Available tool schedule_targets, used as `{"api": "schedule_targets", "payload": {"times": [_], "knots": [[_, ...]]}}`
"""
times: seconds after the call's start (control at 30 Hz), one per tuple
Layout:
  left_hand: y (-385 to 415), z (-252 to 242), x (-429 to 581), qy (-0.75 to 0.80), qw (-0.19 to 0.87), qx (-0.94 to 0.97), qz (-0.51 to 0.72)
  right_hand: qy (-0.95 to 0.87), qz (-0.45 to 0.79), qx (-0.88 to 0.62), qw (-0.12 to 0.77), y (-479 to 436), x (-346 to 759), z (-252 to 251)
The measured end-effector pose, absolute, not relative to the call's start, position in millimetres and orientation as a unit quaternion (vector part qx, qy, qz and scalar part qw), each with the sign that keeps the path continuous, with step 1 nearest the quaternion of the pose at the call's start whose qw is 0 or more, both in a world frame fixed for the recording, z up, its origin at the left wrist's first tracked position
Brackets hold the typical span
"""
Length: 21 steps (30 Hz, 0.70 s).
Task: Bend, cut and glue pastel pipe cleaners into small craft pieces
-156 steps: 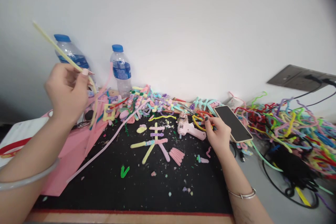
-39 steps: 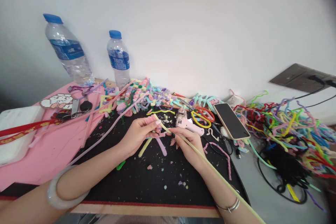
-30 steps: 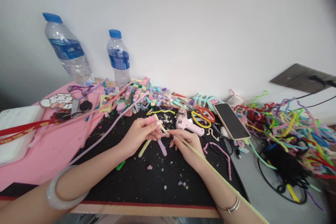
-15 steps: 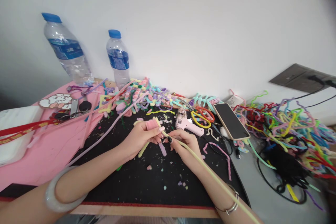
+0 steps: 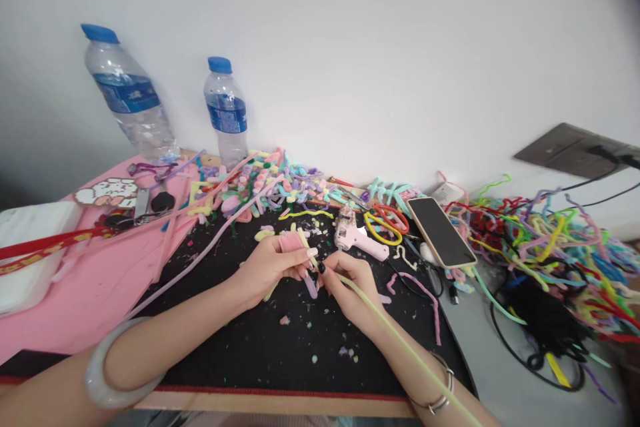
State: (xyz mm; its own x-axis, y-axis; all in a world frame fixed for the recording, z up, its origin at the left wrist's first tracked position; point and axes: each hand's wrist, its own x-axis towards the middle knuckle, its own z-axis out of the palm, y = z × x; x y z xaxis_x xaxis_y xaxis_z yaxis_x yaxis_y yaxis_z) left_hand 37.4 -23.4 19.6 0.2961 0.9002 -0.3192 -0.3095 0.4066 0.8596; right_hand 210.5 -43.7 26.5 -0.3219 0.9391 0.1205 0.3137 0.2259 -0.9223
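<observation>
My left hand (image 5: 270, 263) is closed around a pink fuzzy piece (image 5: 291, 242) made of pipe cleaners, with pale yellow along its right edge. A lilac end (image 5: 311, 285) pokes out below the fingers. Against that edge, my right hand (image 5: 350, 283) pinches a long pale yellow pipe cleaner (image 5: 373, 310), which trails back over my right forearm toward the lower right. The two hands' fingertips nearly meet, so the exact join between strand and piece is hidden. Beyond them a pink glue gun (image 5: 361, 239) lies on the black mat (image 5: 240, 360).
Two water bottles (image 5: 226, 113) stand against the wall. Yellow-and-orange-handled scissors (image 5: 383, 230) lie behind the glue gun. To the right are a phone (image 5: 443, 232) and a heap of colourful pipe cleaners (image 5: 555, 233). Pink sheets (image 5: 120, 260) and a white box (image 5: 35, 247) are at left.
The fingers of my right hand have shifted slightly where they pinch the pale yellow strand. The trailing strand has moved a little to the left over my forearm. The pink piece stays in my left hand.
</observation>
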Motion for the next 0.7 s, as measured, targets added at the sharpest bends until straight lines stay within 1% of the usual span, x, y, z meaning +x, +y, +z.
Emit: {"api": "schedule_targets", "payload": {"times": [0.7], "knots": [[-24.7, 19.7, 38.3, 0.402, 0.727, 0.361, 0.424, -0.688, 0.445, -0.451, 0.353, -43.7, 212.4, 27.7]]}}
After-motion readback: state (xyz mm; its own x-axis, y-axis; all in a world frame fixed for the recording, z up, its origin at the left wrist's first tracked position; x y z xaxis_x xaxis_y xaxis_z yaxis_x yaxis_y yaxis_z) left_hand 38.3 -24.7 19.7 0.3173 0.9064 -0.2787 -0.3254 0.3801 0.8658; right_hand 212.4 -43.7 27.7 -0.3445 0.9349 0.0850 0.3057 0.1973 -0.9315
